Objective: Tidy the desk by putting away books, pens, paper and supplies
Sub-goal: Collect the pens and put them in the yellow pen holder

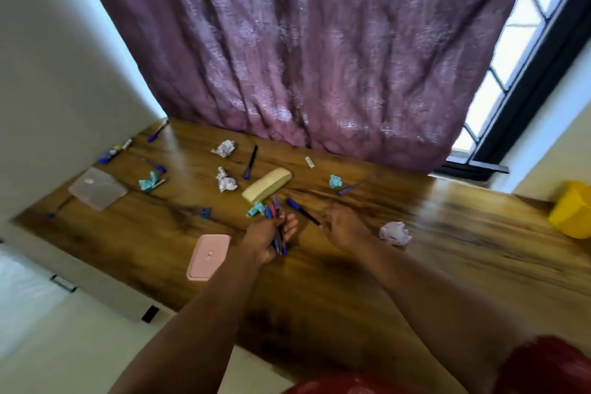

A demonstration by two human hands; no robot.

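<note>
Red fabric (540,368) fills the lower right corner, closest to the lens, and two bare forearms reach out from it over the wooden tabletop (447,249). At the end of the left forearm, the left hand (267,237) grips a bundle of pens (276,225), blue and red, with their ends sticking out above and below the fist. Over to its right, the right hand (342,227) has its fingers curled at the near end of a blue-capped pen (302,210) that lies on the wood; motion blur makes it impossible to tell whether the fingers already pinch it or only touch it. Just left of the left wrist lies a pink case (209,256), flat and closed. Beyond the hands sits a pale yellow case (267,184), with a teal paper scrap (256,208) beside its near end. White crumpled paper balls lie near the right hand (396,233) and farther back (224,148), and loose pens are scattered toward the far left corner. A clear plastic lid (97,188) rests near the left edge. A yellow bucket (572,209) stands at the far right, and a purple curtain (303,41) hangs behind.
</note>
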